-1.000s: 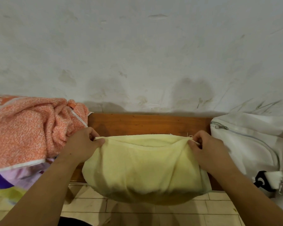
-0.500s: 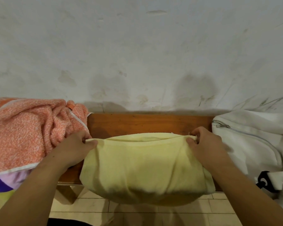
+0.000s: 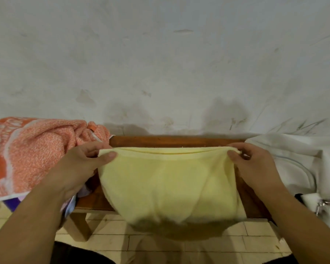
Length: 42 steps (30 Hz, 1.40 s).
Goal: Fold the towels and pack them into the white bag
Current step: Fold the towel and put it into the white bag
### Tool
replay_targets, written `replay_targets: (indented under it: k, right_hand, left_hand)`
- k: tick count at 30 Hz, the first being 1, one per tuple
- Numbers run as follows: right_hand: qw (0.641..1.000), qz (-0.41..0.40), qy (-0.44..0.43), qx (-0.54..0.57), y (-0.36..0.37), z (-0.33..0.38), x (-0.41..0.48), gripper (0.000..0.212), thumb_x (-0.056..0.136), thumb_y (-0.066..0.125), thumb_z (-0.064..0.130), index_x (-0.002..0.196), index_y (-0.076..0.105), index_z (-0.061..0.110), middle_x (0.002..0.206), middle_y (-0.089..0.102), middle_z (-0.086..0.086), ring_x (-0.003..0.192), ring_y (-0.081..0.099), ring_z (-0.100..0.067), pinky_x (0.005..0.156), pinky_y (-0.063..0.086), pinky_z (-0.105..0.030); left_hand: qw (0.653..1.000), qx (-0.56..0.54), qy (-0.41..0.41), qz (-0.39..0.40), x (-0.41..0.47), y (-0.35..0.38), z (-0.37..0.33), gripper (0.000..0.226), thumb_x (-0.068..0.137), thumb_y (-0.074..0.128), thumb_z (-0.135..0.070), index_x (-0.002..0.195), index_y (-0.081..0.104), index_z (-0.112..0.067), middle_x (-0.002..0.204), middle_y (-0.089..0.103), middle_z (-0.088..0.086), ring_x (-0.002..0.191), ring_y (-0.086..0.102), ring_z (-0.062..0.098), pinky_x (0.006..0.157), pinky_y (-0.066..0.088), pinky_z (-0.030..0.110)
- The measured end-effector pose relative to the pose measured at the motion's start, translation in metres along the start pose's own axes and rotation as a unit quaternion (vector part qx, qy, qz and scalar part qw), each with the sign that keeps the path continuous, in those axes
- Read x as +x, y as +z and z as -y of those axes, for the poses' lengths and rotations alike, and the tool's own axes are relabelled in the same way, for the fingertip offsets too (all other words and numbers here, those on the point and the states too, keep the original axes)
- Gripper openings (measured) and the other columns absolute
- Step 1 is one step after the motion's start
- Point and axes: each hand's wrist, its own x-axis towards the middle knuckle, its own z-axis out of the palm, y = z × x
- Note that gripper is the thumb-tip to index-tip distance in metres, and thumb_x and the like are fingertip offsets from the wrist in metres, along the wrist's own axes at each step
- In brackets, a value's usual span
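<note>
A yellow towel [image 3: 170, 183] hangs in the middle of the view, folded double, with its top edge stretched flat between both hands and its lower part sagging over the front edge of a wooden bench [image 3: 170, 141]. The left hand [image 3: 84, 162], at nine o'clock from the towel, pinches the upper left corner between the thumb on the near side and the curled fingers behind. The right hand [image 3: 253, 164], at three o'clock, pinches the upper right corner in the same way, thumb on the near side and fingers tucked behind the cloth. The two layers of the top edge lie almost level with each other.

Farther out at nine o'clock, an orange towel [image 3: 36, 149] with a white pattern lies bunched on the bench, just beside the left hand. A purple cloth [image 3: 10, 203] peeks out from under it at about eight o'clock. The white bag [image 3: 297, 159] sits at three o'clock, just beyond the right hand, its zipper curving down the side; a metal clip [image 3: 321, 206] hangs from it at four o'clock. A stained wall [image 3: 160, 63] fills twelve o'clock, and pale floor tiles [image 3: 111, 241] show at six o'clock under the bench.
</note>
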Motion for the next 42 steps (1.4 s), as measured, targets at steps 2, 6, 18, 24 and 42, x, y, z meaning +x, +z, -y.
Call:
replay_targets:
  k: [2, 6, 18, 24, 42]
  right_hand:
    - [0.994, 0.010, 0.029, 0.104, -0.008, 0.005, -0.012, 0.012, 0.097, 0.067, 0.018, 0.098, 0.076, 0.025, 0.070, 0.070, 0.004, 0.056, 0.058, -0.011, 0.053, 0.046, -0.017]
    - [0.979, 0.022, 0.064, 0.191, -0.023, 0.005, -0.043, 0.010, 0.096, 0.068, 0.016, 0.102, 0.076, 0.017, 0.065, 0.067, -0.014, 0.048, 0.050, -0.023, 0.045, 0.045, -0.025]
    - [0.991, 0.049, -0.022, 0.122, -0.087, 0.041, -0.103, 0.014, 0.096, 0.066, 0.032, 0.094, 0.077, 0.025, 0.059, 0.062, -0.012, 0.049, 0.048, -0.022, 0.051, 0.044, -0.028]
    - [0.980, 0.050, -0.053, 0.186, -0.122, 0.070, -0.108, 0.014, 0.091, 0.070, 0.035, 0.093, 0.078, 0.023, 0.059, 0.057, -0.012, 0.054, 0.045, -0.027, 0.058, 0.041, -0.035]
    - [0.965, -0.047, -0.073, 0.247, -0.119, 0.116, -0.051, 0.010, 0.100, 0.064, 0.018, 0.098, 0.071, 0.010, 0.094, 0.076, -0.013, 0.094, 0.076, -0.026, 0.086, 0.062, -0.036]
  left_hand:
    - [1.000, -0.021, 0.014, 0.009, -0.016, -0.005, -0.002, 0.021, 0.088, 0.070, -0.036, 0.104, 0.078, -0.027, 0.107, 0.077, -0.003, 0.105, 0.071, 0.020, 0.102, 0.050, 0.043]
    - [0.995, -0.096, 0.035, -0.014, -0.052, -0.009, -0.004, 0.023, 0.094, 0.061, -0.033, 0.109, 0.077, -0.025, 0.105, 0.077, 0.009, 0.104, 0.071, 0.032, 0.098, 0.054, 0.050]
    - [0.949, 0.205, 0.225, -0.080, -0.129, -0.036, -0.022, 0.024, 0.093, 0.069, -0.029, 0.096, 0.067, -0.053, 0.086, 0.062, -0.047, 0.090, 0.059, -0.019, 0.067, 0.043, 0.006]
    - [0.914, 0.190, 0.320, -0.161, -0.148, -0.050, -0.055, 0.019, 0.090, 0.069, -0.032, 0.094, 0.065, -0.050, 0.092, 0.061, -0.048, 0.087, 0.058, -0.022, 0.071, 0.040, -0.004]
    - [0.918, 0.191, 0.324, -0.127, -0.111, -0.038, -0.132, 0.018, 0.093, 0.070, -0.014, 0.098, 0.072, -0.031, 0.084, 0.075, -0.010, 0.073, 0.072, -0.001, 0.067, 0.048, 0.005]
